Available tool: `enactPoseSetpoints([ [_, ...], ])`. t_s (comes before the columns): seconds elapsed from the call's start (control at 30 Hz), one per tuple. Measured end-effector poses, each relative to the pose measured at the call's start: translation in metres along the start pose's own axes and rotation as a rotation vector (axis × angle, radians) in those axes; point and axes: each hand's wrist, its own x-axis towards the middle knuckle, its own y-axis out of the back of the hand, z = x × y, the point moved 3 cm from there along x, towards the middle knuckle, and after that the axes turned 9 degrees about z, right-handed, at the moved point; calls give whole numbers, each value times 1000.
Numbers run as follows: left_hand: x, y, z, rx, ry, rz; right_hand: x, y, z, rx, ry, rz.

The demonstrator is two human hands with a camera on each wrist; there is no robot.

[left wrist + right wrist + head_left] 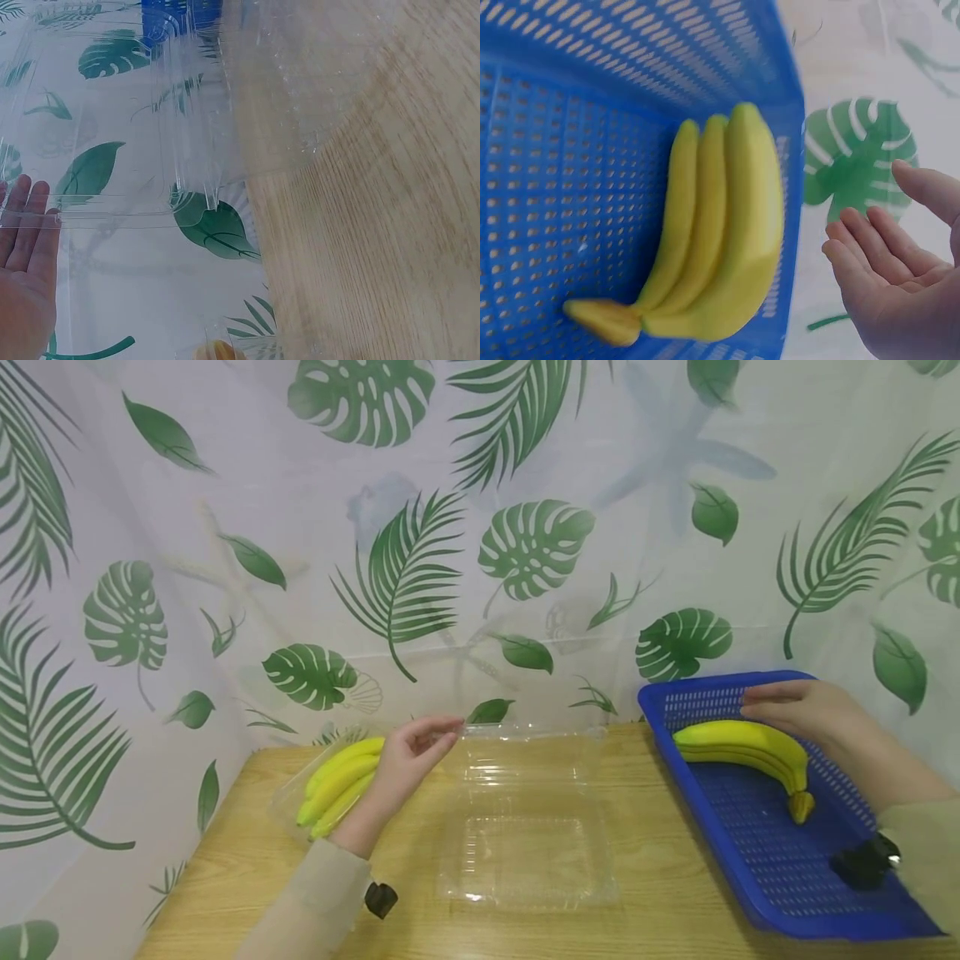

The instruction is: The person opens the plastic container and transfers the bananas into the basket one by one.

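Note:
A clear plastic clamshell box (528, 860) stands unfolded on the table, its lid (525, 756) tilted up at the back. My left hand (408, 760) reaches to the lid's left corner with fairly straight fingers (34, 225); whether they touch it I cannot tell. Over the far right part of the blue basket (693, 810), my right hand (798, 710) hovers, holding nothing. Its fingers (889, 255) are loosely extended. Below it in the basket lies a bunch of yellow bananas (739, 225), its stem toward me in the head view.
Behind my left hand, another clear box (281, 797) holds a bunch of bananas (341, 781) on the table's left side. The wooden table (660, 877) ends at a leaf-printed curtain (600, 635) at the back. A dark wrist camera (381, 900) sits at my left cuff.

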Motion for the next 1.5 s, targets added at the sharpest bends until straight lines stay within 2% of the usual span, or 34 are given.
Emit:
enactPoseSetpoints([
  [0.13, -2, 0, 0, -3, -5, -3, -4, -8, -17, -55, 51, 18],
  [0.67, -7, 0, 2, -11, -40, -20, -25, -45, -61, 25, 162, -64],
  [0.93, -10, -1, 2, 0, -48, -39, -39, -64, -84, 68, 182, -107],
  [1.23, -12, -3, 6, 37, -58, -42, -46, -80, -102, 72, 249, -114],
  [1.5, -15, -2, 8, 62, -58, -57, -53, -92, -112, 112, 255, -140],
])
